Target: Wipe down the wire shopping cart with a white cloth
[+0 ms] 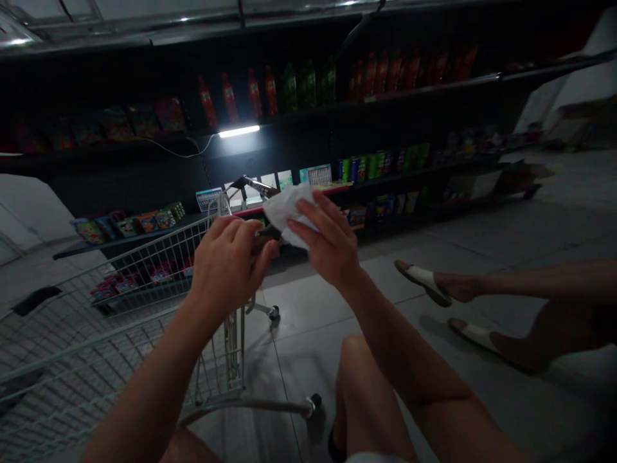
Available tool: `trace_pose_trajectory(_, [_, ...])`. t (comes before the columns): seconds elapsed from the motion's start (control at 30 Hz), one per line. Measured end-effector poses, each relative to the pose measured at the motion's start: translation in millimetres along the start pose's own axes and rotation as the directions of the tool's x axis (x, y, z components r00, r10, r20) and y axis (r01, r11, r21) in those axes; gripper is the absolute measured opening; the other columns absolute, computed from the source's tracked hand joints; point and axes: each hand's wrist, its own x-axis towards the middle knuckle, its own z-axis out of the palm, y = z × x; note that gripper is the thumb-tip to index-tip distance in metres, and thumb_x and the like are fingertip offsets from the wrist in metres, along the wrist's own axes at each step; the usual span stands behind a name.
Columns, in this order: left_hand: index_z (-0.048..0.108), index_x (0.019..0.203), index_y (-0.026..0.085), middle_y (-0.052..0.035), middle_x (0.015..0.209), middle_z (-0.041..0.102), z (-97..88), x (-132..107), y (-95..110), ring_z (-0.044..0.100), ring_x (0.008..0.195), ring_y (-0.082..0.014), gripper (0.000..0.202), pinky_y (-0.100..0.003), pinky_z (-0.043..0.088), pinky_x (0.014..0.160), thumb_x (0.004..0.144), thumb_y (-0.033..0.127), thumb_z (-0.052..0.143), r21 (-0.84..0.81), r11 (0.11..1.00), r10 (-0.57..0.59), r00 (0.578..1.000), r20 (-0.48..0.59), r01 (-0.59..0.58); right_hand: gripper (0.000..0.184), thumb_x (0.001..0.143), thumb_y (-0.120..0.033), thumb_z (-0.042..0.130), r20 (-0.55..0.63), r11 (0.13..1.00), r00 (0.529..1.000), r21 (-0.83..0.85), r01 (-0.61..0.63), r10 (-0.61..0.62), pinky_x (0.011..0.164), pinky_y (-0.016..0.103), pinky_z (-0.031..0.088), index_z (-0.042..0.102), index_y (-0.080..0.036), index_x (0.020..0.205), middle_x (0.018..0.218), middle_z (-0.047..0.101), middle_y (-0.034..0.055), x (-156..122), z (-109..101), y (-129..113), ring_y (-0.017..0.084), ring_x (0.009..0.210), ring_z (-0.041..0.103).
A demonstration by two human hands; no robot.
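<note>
A wire shopping cart (116, 315) stands at my left, its handle bar (260, 187) running in front of me. My left hand (226, 260) is closed around the near part of the handle, thumb and fingers on it. A crumpled white wipe (284, 209), tissue or thin cloth, is gripped in my right hand (332, 244). It lies against the handle just right of my left hand and covers part of it.
Dark store shelves (308, 116) span the back, with red bottles (230, 96), green cans (373, 166) and packets. A lit tube lamp (240, 131) hangs there. Another person's legs and white shoes (475, 334) are at right. Cart wheels (313, 404) stand on the tiles.
</note>
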Motion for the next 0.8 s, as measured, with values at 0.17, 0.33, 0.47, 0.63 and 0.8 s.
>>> trace_pose_trajectory(0.17, [0.061,0.112,0.015,-0.0108,0.096,0.074,10.2,14.8,25.6,0.067,0.074,-0.0232,0.045,-0.031,0.043,0.059,0.087,0.051,0.052,0.114,0.973,-0.212,0.971,0.107,0.200,0.036,0.098,-0.026,0.042,-0.018,0.998,0.998,0.042,-0.053,0.054,0.117,0.051,0.042,0.063,-0.032,0.127,0.139,0.058,-0.0001,7.5,-9.2,6.1,0.023,0.142,0.043])
trace_pose_trajectory(0.33, [0.066,0.095,0.018,-0.0080,0.080,0.074,25.4,16.3,21.8,0.067,0.068,-0.0230,0.043,-0.029,0.033,0.053,0.082,0.058,0.054,0.168,0.944,-0.278,0.959,-0.057,0.284,0.039,0.094,-0.020,0.044,0.078,0.976,0.996,0.210,-0.047,0.032,0.114,0.045,0.046,0.063,-0.031,0.127,0.139,0.059,-0.0005,20.1,-14.3,16.2,0.021,0.135,0.051])
trace_pose_trajectory(0.47, [0.067,0.085,0.019,-0.0053,0.070,0.072,26.0,10.9,14.4,0.066,0.061,-0.0211,0.039,-0.028,0.028,0.050,0.079,0.057,0.060,0.168,0.958,-0.203,0.964,-0.170,0.232,0.043,0.089,-0.018,0.050,0.128,0.939,0.987,0.317,-0.136,0.100,0.113,0.043,0.046,0.062,-0.030,0.128,0.139,0.058,-0.0004,34.8,-16.3,25.9,0.021,0.131,0.055])
trace_pose_trajectory(0.63, [0.066,0.079,0.020,-0.0014,0.063,0.069,14.3,0.0,10.7,0.064,0.056,-0.0163,0.034,-0.026,0.030,0.049,0.077,0.054,0.064,0.126,0.980,-0.117,0.956,-0.269,0.155,0.044,0.086,-0.015,0.052,0.280,0.822,0.960,0.540,-0.178,0.023,0.108,0.039,0.048,0.063,-0.026,0.127,0.133,0.063,0.0016,46.4,-8.8,20.3,0.018,0.124,0.059])
trace_pose_trajectory(0.8, [0.062,0.071,0.020,0.0030,0.053,0.062,-3.6,-12.1,4.4,0.058,0.049,-0.0118,0.032,-0.023,0.034,0.047,0.075,0.051,0.066,0.054,0.994,-0.075,0.948,-0.309,0.096,0.044,0.083,-0.013,0.055,0.290,0.734,0.957,0.644,-0.215,0.026,0.109,0.040,0.046,0.064,-0.026,0.124,0.131,0.063,0.0015,49.1,11.7,15.3,0.018,0.125,0.058])
